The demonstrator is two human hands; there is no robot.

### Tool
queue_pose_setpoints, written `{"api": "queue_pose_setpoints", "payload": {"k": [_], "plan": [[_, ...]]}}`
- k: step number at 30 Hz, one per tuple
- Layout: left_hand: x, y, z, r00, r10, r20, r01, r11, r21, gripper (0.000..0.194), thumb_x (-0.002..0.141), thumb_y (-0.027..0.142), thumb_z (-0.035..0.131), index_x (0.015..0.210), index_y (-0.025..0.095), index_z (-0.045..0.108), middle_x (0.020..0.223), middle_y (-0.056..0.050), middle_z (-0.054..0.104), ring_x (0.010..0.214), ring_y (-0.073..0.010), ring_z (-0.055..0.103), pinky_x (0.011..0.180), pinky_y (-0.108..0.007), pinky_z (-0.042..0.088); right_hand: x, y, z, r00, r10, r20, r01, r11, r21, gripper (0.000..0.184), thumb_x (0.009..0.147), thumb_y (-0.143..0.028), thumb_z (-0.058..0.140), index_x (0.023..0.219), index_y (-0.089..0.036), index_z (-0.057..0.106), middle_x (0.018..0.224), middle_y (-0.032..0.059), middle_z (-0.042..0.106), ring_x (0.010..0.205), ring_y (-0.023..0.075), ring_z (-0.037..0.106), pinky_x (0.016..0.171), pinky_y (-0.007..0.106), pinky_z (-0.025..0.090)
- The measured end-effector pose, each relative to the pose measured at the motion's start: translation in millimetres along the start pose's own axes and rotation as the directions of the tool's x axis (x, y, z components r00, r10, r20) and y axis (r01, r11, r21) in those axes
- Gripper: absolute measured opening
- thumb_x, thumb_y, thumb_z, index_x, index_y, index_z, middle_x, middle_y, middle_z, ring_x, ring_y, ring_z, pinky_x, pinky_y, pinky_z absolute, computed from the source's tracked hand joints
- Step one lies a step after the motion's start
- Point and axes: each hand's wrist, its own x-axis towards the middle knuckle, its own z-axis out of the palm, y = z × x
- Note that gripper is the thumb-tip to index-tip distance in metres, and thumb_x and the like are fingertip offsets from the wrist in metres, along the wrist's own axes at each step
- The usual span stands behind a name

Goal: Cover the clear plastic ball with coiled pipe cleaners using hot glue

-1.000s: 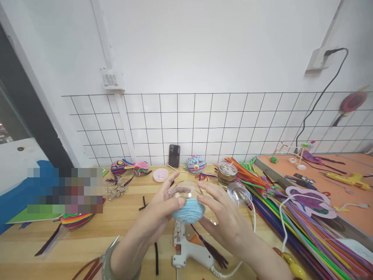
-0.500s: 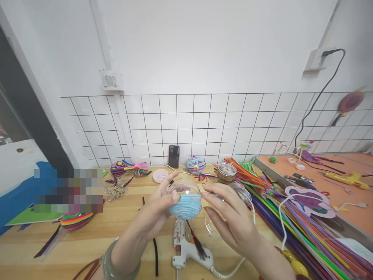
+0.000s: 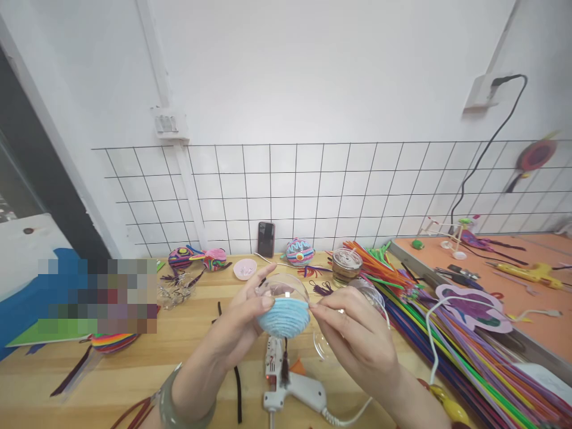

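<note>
A clear plastic ball (image 3: 288,289), its lower half wrapped in rows of light-blue pipe cleaner (image 3: 285,317), is held up over the table. My left hand (image 3: 239,325) grips it from the left, thumb on the near side at the top of the blue rows. My right hand (image 3: 360,330) is closed in a pinch at the ball's right edge, level with the top blue row. What lies between those fingertips is too small to make out. A dark tassel (image 3: 285,369) hangs under the ball, in front of a white hot glue gun (image 3: 297,390) on the table.
Bundled coloured pipe cleaners (image 3: 429,333) fill the right side, crossed by a white cable (image 3: 431,336). Behind stand a phone (image 3: 266,239), a pink dish (image 3: 245,269), a finished striped ball (image 3: 300,252) and a round tub (image 3: 346,265). Scissors with red handles (image 3: 134,414) lie front left.
My right hand left the ball's side, fingers spread, then its fingertips closed into a pinch at the right edge. The ball shifted slightly left, and the tassel swung to hang straight.
</note>
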Motion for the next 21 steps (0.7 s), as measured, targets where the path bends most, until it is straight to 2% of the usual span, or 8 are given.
{"api": "queue_pose_setpoints", "payload": {"k": [10, 16, 21], "plan": [[0.6, -1.7, -0.1, 1.000, 0.002, 0.014, -0.002, 1.000, -0.001, 0.089, 0.064, 0.032, 0.082, 0.138, 0.017, 0.034, 0.108, -0.011, 0.064, 0.092, -0.0208, 0.059, 0.076, -0.032, 0.044, -3.1, 0.3, 2.3, 1.000, 0.011, 0.022, -0.011, 1.000, 0.012, 0.036, 0.083, 0.008, 0.056, 0.112, -0.012, 0.059, 0.088, 0.0100, 0.063, 0.080, 0.0190, 0.053, 0.065, 0.035, 0.046], [1.8, -1.5, -1.6, 0.999, 0.023, -0.026, -0.022, 0.999, 0.027, 0.088, 0.061, 0.030, 0.084, 0.135, 0.018, 0.037, 0.107, -0.010, 0.063, 0.095, -0.0220, 0.058, 0.077, -0.032, 0.044, -1.3, 2.7, -1.6, 1.000, 0.022, 0.020, -0.022, 1.000, -0.020, 0.035, 0.083, 0.009, 0.056, 0.111, -0.012, 0.060, 0.089, 0.0103, 0.062, 0.079, 0.0185, 0.053, 0.064, 0.034, 0.045], [2.9, -3.3, -1.3, 0.999, 0.031, -0.033, -0.030, 0.998, 0.047, 0.087, 0.062, 0.030, 0.084, 0.135, 0.019, 0.037, 0.108, -0.010, 0.063, 0.094, -0.0223, 0.059, 0.076, -0.032, 0.044, -3.0, 7.9, -1.0, 0.999, 0.004, 0.050, -0.001, 0.999, -0.053, 0.041, 0.085, 0.008, 0.054, 0.119, -0.014, 0.058, 0.091, 0.0100, 0.062, 0.079, 0.0184, 0.052, 0.064, 0.035, 0.045]]}}
